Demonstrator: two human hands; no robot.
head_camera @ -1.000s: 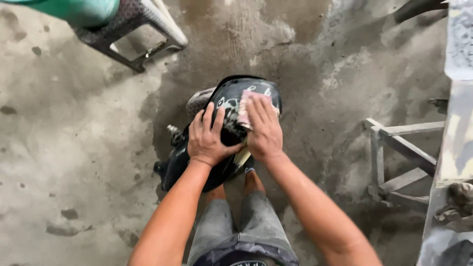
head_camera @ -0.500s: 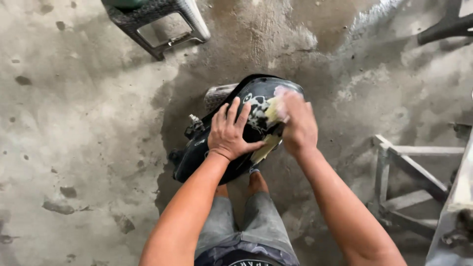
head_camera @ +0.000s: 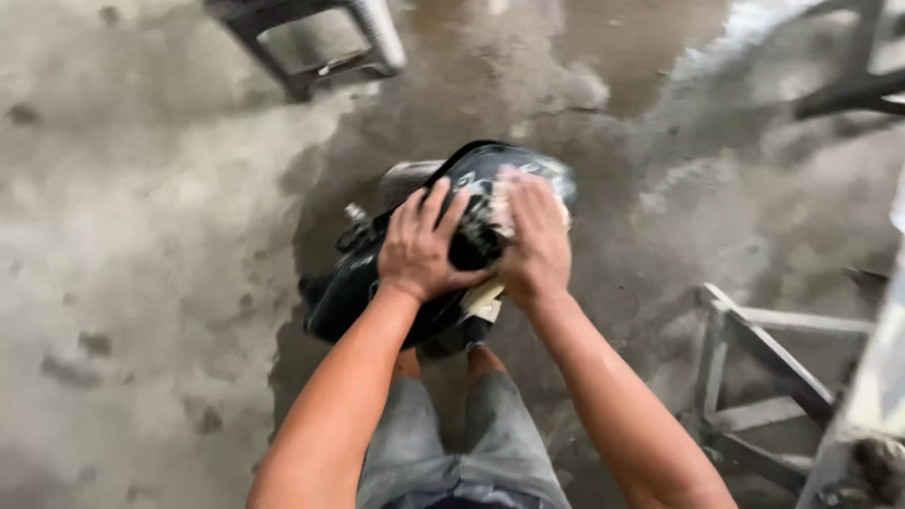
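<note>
A glossy black shell-like part (head_camera: 377, 292), rounded like a small vehicle's tank or body cover, sits on the wet concrete floor (head_camera: 141, 283) just beyond the person's knees (head_camera: 443, 363). Its long axis runs on a diagonal, from the near left end up to a rounded, domed end at the far right. A pale sticker or label (head_camera: 484, 302) shows on its near edge between the two wrists.

The left hand (head_camera: 424, 247) lies flat on top of the part, fingers spread and pressed against the dark surface, not wrapped around anything. The right hand (head_camera: 535, 240) sits just beside it on the domed far-right end, fingers curled down over a pale, sudsy wad (head_camera: 500, 203) that may be a cloth or sponge; motion blur keeps me from telling which, or how firmly it is gripped. The two hands are nearly touching at the thumbs.

A darker wet patch surrounds the part, with foamy streaks (head_camera: 754, 28) on the floor toward the far right. A grey stool frame (head_camera: 363, 38) stands at the far left of centre, and a grey metal frame (head_camera: 754, 368) lies on the floor at the near right. The person wears grey shorts (head_camera: 462, 443).
</note>
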